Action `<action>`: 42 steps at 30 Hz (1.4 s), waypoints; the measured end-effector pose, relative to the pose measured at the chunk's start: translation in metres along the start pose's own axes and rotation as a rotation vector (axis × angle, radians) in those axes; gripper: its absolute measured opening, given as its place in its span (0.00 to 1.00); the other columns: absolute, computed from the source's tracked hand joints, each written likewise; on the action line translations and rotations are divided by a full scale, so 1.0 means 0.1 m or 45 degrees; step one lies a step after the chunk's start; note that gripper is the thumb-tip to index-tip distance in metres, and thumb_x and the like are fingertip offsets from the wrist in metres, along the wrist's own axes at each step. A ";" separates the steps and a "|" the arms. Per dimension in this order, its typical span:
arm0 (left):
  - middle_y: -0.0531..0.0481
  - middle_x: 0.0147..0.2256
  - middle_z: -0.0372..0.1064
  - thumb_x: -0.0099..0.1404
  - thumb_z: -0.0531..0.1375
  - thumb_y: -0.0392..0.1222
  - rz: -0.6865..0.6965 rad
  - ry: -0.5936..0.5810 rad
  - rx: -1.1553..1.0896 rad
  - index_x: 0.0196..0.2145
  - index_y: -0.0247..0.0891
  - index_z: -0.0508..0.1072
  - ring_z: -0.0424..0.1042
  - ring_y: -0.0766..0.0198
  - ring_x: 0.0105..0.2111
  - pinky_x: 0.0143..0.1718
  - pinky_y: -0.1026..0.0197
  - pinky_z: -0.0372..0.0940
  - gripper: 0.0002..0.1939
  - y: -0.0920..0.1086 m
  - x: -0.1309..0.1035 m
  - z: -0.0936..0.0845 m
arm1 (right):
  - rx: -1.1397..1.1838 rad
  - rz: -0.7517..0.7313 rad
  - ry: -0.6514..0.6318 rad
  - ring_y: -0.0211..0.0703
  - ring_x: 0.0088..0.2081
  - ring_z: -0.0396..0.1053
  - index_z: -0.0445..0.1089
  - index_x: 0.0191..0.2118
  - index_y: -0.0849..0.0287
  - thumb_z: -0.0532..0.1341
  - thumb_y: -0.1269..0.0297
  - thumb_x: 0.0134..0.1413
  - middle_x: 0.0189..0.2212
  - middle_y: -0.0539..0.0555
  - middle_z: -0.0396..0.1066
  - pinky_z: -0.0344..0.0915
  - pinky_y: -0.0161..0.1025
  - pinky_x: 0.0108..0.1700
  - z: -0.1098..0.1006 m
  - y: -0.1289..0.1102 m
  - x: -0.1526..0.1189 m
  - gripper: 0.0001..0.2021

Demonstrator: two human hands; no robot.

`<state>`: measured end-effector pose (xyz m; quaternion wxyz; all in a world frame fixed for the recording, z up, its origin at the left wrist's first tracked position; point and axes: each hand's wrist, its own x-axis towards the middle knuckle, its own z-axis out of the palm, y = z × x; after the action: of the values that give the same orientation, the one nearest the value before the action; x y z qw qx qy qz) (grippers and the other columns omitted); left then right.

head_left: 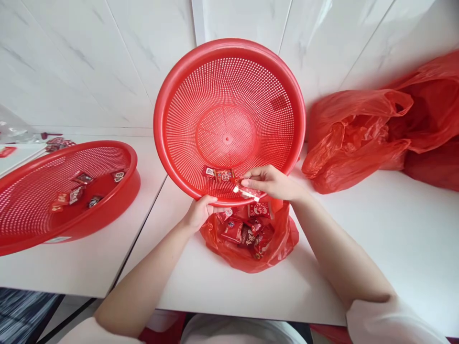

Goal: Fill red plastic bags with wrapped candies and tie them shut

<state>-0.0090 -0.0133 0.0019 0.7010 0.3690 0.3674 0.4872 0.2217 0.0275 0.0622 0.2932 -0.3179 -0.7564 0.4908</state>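
Note:
A large red plastic colander point(229, 48) is tilted toward me, its lower rim above an open red plastic bag point(247, 263). My left hand point(201, 211) grips that lower rim, fingers closed around it. Between the thumb and fingers of my right hand point(270, 182) is a small red-and-white wrapped snack point(247, 192), just inside the rim on the right. Low on the colander's wall lie two small wrapped snacks, one a brown-red packet point(224, 176). Inside the bag are several red packets point(233, 231).
At the left stands a second red colander point(129, 181) with several small packets in it. Filled red plastic bags point(358, 143) stand at the right against the tiled wall point(89, 62). A seam crosses the white table point(376, 229) left of the bag.

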 end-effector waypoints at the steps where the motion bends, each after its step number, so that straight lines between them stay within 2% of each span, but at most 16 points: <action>1: 0.39 0.44 0.75 0.55 0.58 0.34 0.001 -0.002 0.007 0.44 0.29 0.74 0.72 0.47 0.48 0.47 0.45 0.69 0.18 0.00 0.00 0.00 | -0.043 0.022 -0.031 0.33 0.24 0.64 0.73 0.31 0.62 0.58 0.49 0.57 0.25 0.50 0.71 0.59 0.33 0.27 -0.02 -0.04 -0.02 0.19; 4: 0.39 0.43 0.75 0.56 0.57 0.35 -0.005 -0.038 0.031 0.42 0.29 0.74 0.73 0.47 0.46 0.46 0.45 0.69 0.16 0.01 -0.02 0.02 | -0.221 0.056 0.033 0.33 0.22 0.63 0.71 0.22 0.62 0.53 0.46 0.60 0.24 0.51 0.72 0.59 0.34 0.27 -0.02 -0.07 -0.04 0.25; 7: 0.39 0.42 0.75 0.57 0.57 0.36 -0.014 -0.108 0.067 0.40 0.29 0.76 0.74 0.47 0.44 0.43 0.46 0.70 0.14 0.00 -0.04 0.04 | -0.464 -0.026 0.160 0.40 0.31 0.71 0.75 0.33 0.59 0.54 0.51 0.61 0.32 0.53 0.76 0.65 0.37 0.37 0.03 0.02 0.00 0.19; 9: 0.39 0.40 0.76 0.57 0.56 0.36 -0.014 -0.132 0.094 0.39 0.29 0.76 0.74 0.48 0.42 0.43 0.46 0.71 0.14 0.00 -0.05 0.04 | -0.618 -0.087 0.135 0.44 0.40 0.72 0.74 0.41 0.57 0.57 0.56 0.60 0.40 0.54 0.76 0.65 0.40 0.46 0.06 0.11 0.03 0.13; 11: 0.39 0.40 0.76 0.57 0.56 0.36 -0.009 -0.120 0.116 0.38 0.29 0.76 0.75 0.49 0.41 0.42 0.47 0.71 0.13 0.00 -0.05 0.04 | -0.689 -0.107 0.066 0.45 0.43 0.73 0.73 0.44 0.56 0.59 0.62 0.57 0.42 0.54 0.75 0.64 0.42 0.49 0.08 0.18 0.05 0.11; 14: 0.39 0.38 0.76 0.57 0.57 0.36 -0.009 -0.112 0.136 0.37 0.28 0.77 0.75 0.50 0.39 0.41 0.47 0.71 0.13 0.00 -0.04 0.03 | -0.544 -0.091 0.009 0.43 0.43 0.74 0.72 0.44 0.56 0.60 0.66 0.54 0.40 0.53 0.76 0.66 0.41 0.49 0.08 0.19 0.05 0.11; 20: 0.39 0.39 0.76 0.56 0.57 0.36 -0.013 -0.117 0.103 0.39 0.28 0.76 0.74 0.48 0.42 0.43 0.46 0.70 0.15 0.02 -0.05 0.04 | -0.126 0.022 -0.178 0.41 0.33 0.76 0.70 0.43 0.59 0.59 0.58 0.57 0.33 0.53 0.77 0.71 0.40 0.40 0.04 0.07 0.01 0.13; 22: 0.39 0.41 0.76 0.56 0.57 0.36 -0.026 -0.115 0.100 0.41 0.29 0.76 0.74 0.47 0.43 0.44 0.45 0.70 0.15 0.01 -0.05 0.05 | -0.198 -0.056 -0.086 0.42 0.36 0.75 0.71 0.42 0.60 0.57 0.57 0.59 0.35 0.54 0.77 0.70 0.42 0.43 0.06 0.07 0.03 0.12; 25: 0.39 0.42 0.76 0.56 0.57 0.35 -0.060 -0.105 0.083 0.43 0.29 0.75 0.74 0.47 0.43 0.44 0.45 0.70 0.17 0.00 -0.06 0.05 | -0.529 -0.214 0.151 0.46 0.49 0.71 0.70 0.48 0.57 0.56 0.60 0.60 0.47 0.57 0.73 0.64 0.47 0.54 0.12 0.12 0.06 0.13; 26: 0.39 0.42 0.76 0.56 0.58 0.35 -0.073 -0.107 0.075 0.44 0.29 0.75 0.74 0.47 0.44 0.44 0.45 0.70 0.18 -0.01 -0.06 0.05 | -0.627 -0.243 0.179 0.48 0.53 0.68 0.68 0.52 0.57 0.56 0.61 0.60 0.52 0.58 0.70 0.62 0.49 0.57 0.15 0.15 0.07 0.16; 28: 0.39 0.42 0.76 0.56 0.58 0.35 -0.090 -0.112 0.062 0.45 0.30 0.75 0.74 0.47 0.45 0.45 0.45 0.70 0.18 -0.01 -0.06 0.05 | -0.739 -0.250 0.127 0.50 0.57 0.64 0.63 0.58 0.57 0.56 0.61 0.60 0.56 0.61 0.66 0.60 0.51 0.58 0.20 0.20 0.09 0.21; 32: 0.39 0.41 0.76 0.56 0.58 0.35 -0.072 -0.094 0.083 0.42 0.29 0.76 0.74 0.47 0.43 0.44 0.45 0.70 0.16 -0.02 -0.06 0.04 | -0.723 -0.178 -0.023 0.46 0.46 0.72 0.61 0.59 0.56 0.56 0.62 0.60 0.48 0.59 0.72 0.66 0.44 0.49 0.26 0.23 0.09 0.21; 35: 0.39 0.39 0.76 0.56 0.58 0.36 -0.059 -0.101 0.092 0.38 0.27 0.76 0.75 0.48 0.41 0.42 0.46 0.71 0.14 -0.02 -0.05 0.01 | -0.721 -0.122 0.091 0.43 0.36 0.72 0.69 0.48 0.58 0.56 0.61 0.60 0.35 0.54 0.75 0.66 0.40 0.41 0.23 0.21 0.09 0.13; 38: 0.38 0.39 0.76 0.57 0.57 0.36 -0.047 -0.128 0.083 0.39 0.28 0.77 0.75 0.48 0.40 0.42 0.46 0.71 0.14 -0.01 -0.04 -0.02 | -0.502 0.013 0.175 0.41 0.28 0.70 0.70 0.39 0.60 0.60 0.54 0.56 0.24 0.49 0.71 0.65 0.37 0.33 0.15 0.18 0.08 0.14; 40: 0.38 0.39 0.76 0.57 0.57 0.36 -0.044 -0.127 0.069 0.40 0.28 0.76 0.75 0.48 0.41 0.43 0.46 0.70 0.15 0.00 -0.03 -0.02 | -0.234 0.059 0.093 0.40 0.28 0.70 0.70 0.39 0.60 0.62 0.50 0.52 0.25 0.49 0.72 0.65 0.36 0.31 0.08 0.13 0.06 0.17; 42: 0.39 0.40 0.76 0.57 0.56 0.35 -0.045 -0.113 0.048 0.42 0.29 0.76 0.75 0.48 0.42 0.43 0.46 0.70 0.16 0.01 -0.02 -0.02 | -0.098 0.047 -0.049 0.40 0.30 0.71 0.72 0.36 0.61 0.62 0.49 0.53 0.28 0.51 0.74 0.66 0.36 0.33 0.03 0.06 0.02 0.17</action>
<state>-0.0114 -0.0151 0.0022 0.7181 0.3967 0.3518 0.4508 0.2196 0.0292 0.0560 0.2571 -0.3334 -0.7743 0.4724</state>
